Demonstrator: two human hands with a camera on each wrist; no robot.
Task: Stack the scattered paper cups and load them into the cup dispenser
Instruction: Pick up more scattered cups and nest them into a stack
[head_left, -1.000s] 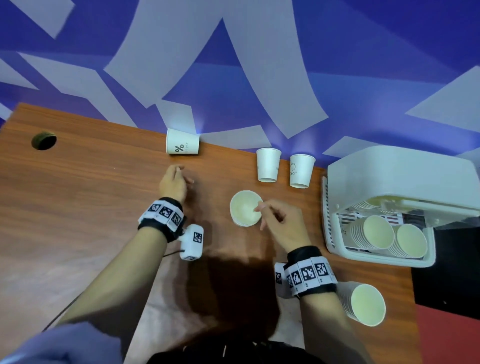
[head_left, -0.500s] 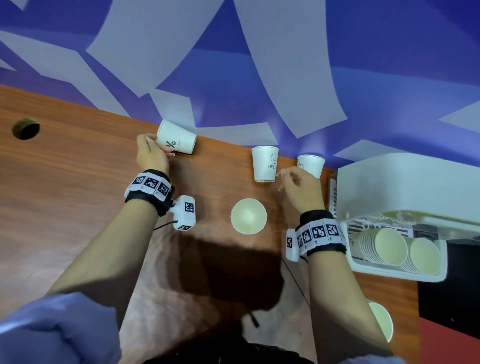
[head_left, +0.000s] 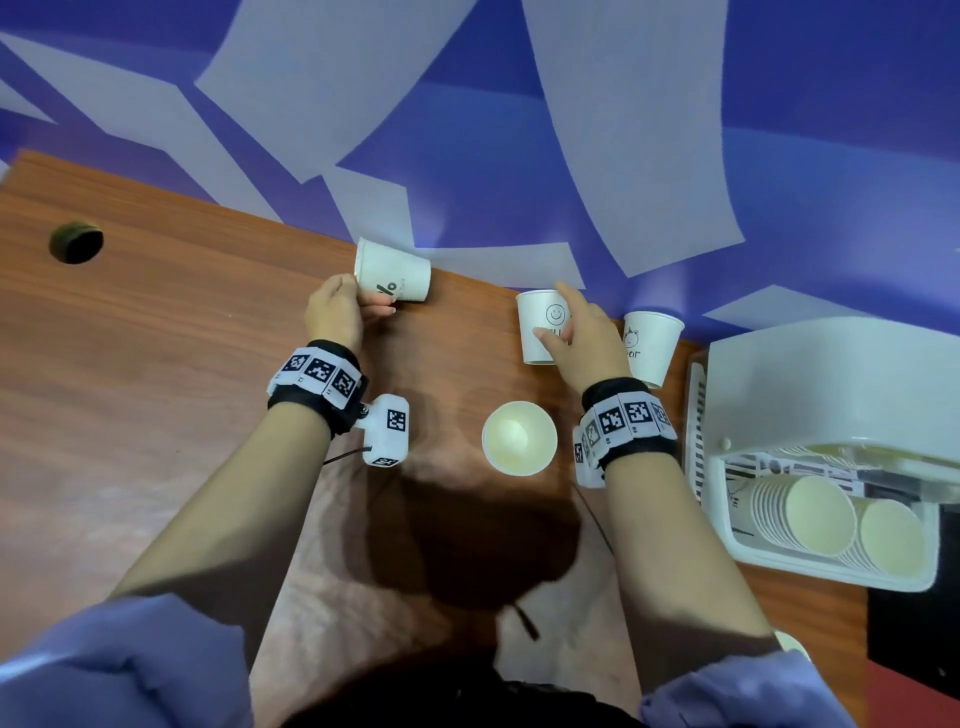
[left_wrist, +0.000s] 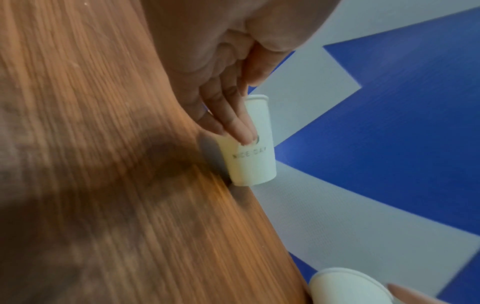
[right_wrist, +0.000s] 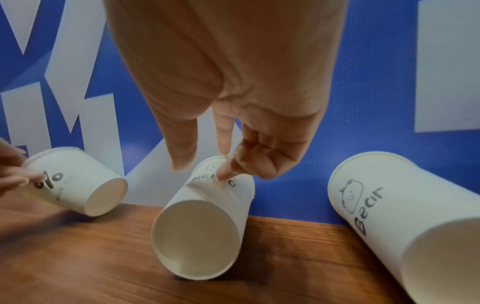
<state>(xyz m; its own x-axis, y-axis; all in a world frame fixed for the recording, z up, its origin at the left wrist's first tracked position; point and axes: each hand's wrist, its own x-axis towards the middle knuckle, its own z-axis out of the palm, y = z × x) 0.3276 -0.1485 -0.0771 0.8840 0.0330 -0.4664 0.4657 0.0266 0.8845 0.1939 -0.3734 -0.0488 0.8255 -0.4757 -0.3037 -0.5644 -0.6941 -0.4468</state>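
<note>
My left hand (head_left: 371, 304) grips the rim end of a white "%" paper cup (head_left: 397, 273) that lies tilted at the table's back edge; its fingers (left_wrist: 233, 121) press the cup's side (left_wrist: 250, 152). With thumb and fingers, my right hand (head_left: 563, 322) pinches the smiley "Hello" cup (head_left: 537, 332) near its rim (right_wrist: 201, 170). That cup's base (right_wrist: 197, 240) tips toward the wrist. The "Bear" cup (head_left: 652, 345) stands just right of it. Between my wrists an open cup (head_left: 519, 437) stands upright. The white cup dispenser (head_left: 831, 384) at the right holds two cup stacks (head_left: 818, 512).
The wooden table (head_left: 156, 389) ends at a blue and white wall close behind the cups. A cable hole (head_left: 76, 242) is at the far left. Part of another cup (head_left: 789, 644) shows behind my right sleeve. A dark block (head_left: 914, 639) sits below the dispenser.
My right hand left the upright cup, reached back and took hold of the smiley cup. My left hand went up to the "%" cup, gripped its rim end and tilted it.
</note>
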